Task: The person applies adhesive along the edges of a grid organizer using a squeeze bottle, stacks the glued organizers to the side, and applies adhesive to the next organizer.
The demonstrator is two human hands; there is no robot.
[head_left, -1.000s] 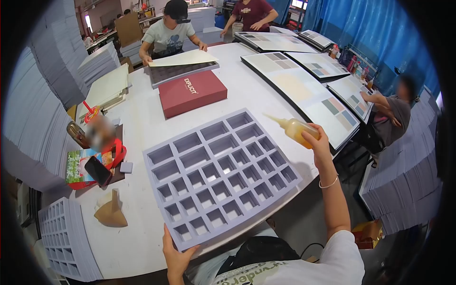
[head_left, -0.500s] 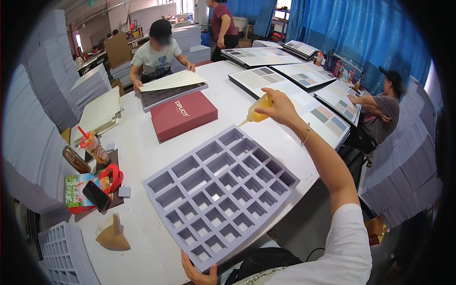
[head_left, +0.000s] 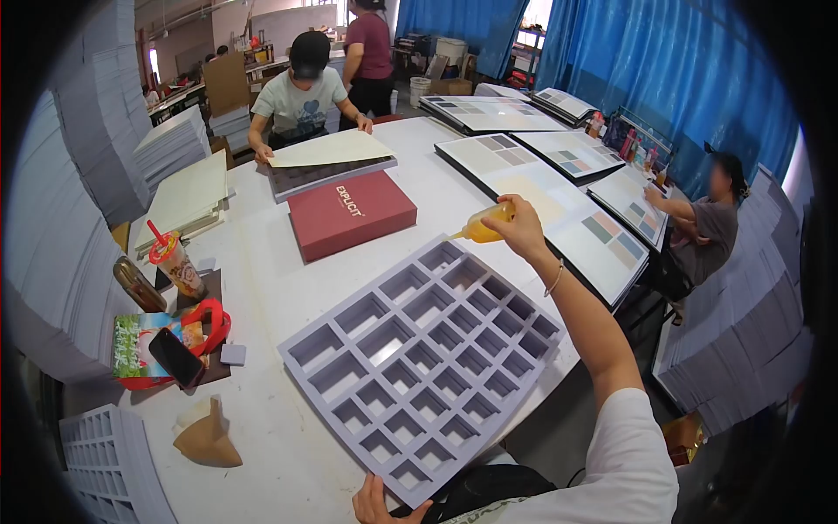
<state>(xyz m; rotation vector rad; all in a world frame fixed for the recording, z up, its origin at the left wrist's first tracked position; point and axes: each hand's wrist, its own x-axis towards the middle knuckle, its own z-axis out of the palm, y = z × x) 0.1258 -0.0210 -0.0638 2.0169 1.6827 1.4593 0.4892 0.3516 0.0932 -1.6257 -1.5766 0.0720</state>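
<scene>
A light purple-grey tray (head_left: 419,362) with rows of rectangular compartments lies on the white table near its front edge. At its bottom corner my left hand (head_left: 384,505) grips the rim, thumb and fingers on either side. My right hand (head_left: 515,229) is wrapped round a squeeze bottle (head_left: 485,224) of yellow liquid, tilted with its nozzle pointing left and down. The nozzle tip is at the tray's far corner; whether it touches cannot be made out. Behind the tray sits a red box (head_left: 352,212) marked EXPLICIT.
Across the white table (head_left: 253,288), a person (head_left: 301,100) holds a cream board (head_left: 332,149) over another tray. Left are a drink cup (head_left: 179,266), a phone (head_left: 175,357) and stacked trays (head_left: 118,463). Sample boards (head_left: 541,188) lie right, beside a seated person (head_left: 711,227).
My right hand has brought the bottle from the tray's right side to its far corner and tipped it nozzle-down. The tray has turned, and my left hand still holds its near corner.
</scene>
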